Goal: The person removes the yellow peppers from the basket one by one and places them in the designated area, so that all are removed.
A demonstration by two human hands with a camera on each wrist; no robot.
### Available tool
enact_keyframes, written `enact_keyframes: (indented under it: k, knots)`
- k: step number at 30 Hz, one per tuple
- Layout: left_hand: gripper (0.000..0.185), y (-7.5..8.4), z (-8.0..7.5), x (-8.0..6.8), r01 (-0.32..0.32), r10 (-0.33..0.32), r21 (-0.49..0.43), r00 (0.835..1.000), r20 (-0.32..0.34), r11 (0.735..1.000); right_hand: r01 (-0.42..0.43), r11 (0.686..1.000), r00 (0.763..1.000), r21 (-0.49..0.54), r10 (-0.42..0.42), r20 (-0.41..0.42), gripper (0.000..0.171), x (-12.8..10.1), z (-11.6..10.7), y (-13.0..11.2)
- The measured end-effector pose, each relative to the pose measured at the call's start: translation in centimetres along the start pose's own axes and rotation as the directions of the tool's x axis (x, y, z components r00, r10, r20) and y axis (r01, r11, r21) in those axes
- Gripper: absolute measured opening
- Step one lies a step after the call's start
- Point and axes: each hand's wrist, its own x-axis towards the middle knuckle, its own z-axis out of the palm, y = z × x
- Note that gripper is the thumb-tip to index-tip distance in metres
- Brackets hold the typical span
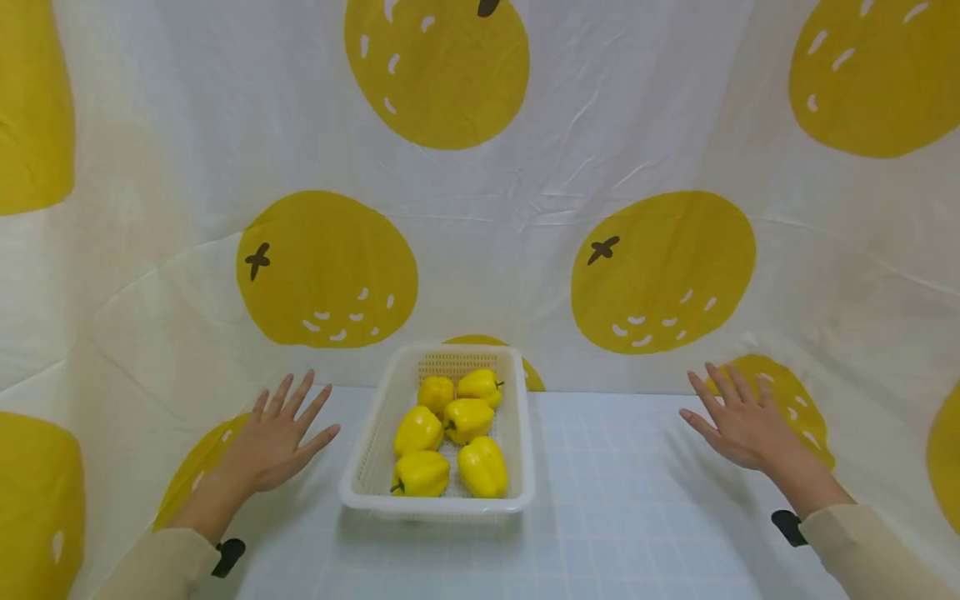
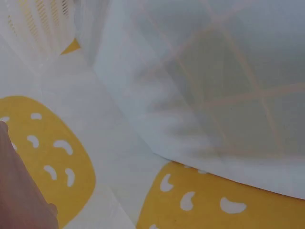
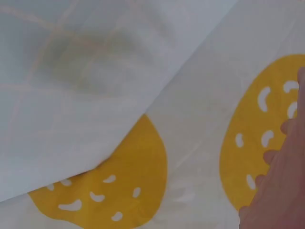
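Observation:
A white plastic basket [image 1: 529,467] stands on the table left of the middle, with several yellow bell peppers [image 1: 468,419] lying in it. To its left, my left hand [image 1: 273,446] is held over the table with fingers spread and nothing in them. My right hand [image 1: 742,421] hovers well to the right of the basket, fingers likewise spread and holding nothing. In the left wrist view, the slatted side of the basket [image 2: 40,28] shows at the top left, and part of the left hand [image 2: 21,191] at the lower left edge. Part of the right hand [image 3: 281,186] enters the right wrist view at the right.
The table [image 1: 615,500] has a pale blue cover with a faint grid. Behind and around it hangs a white curtain [image 1: 495,250] printed with large yellow fruit. A black band [image 1: 228,557] is on the left wrist, and another black band [image 1: 789,527] on the right.

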Motion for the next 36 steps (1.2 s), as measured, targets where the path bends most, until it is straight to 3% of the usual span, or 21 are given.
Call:
enact_keyframes:
  k: [12, 23, 27, 36]
  knots:
    - [0.075, 0.8, 0.4, -0.4, -0.066, 0.066, 0.000, 0.997, -0.050, 0.998, 0.067, 0.998, 0.995, -0.016, -0.068, -0.069, 0.082, -0.3, -1.1, -2.0]
    - [0.076, 2.3, -0.2, -1.0, -0.102, 0.099, -0.031, 0.992, -0.071, 0.994, 0.175, 0.985, 0.971, 0.008, -0.171, -0.166, 0.082, 0.0, -1.4, -4.6]
    - [0.076, 2.3, 0.3, -1.0, -0.116, 0.112, -0.038, 0.989, -0.096, 0.993, 0.182, 0.983, 0.972, 0.019, -0.177, -0.155, 0.081, 0.0, -1.4, -5.5]
    - [0.076, 3.0, -0.2, -0.9, -0.126, 0.115, -0.110, 0.988, -0.106, 0.986, 0.194, 0.975, 0.973, 0.108, -0.178, -0.146, 0.078, 0.0, -2.2, -7.5]
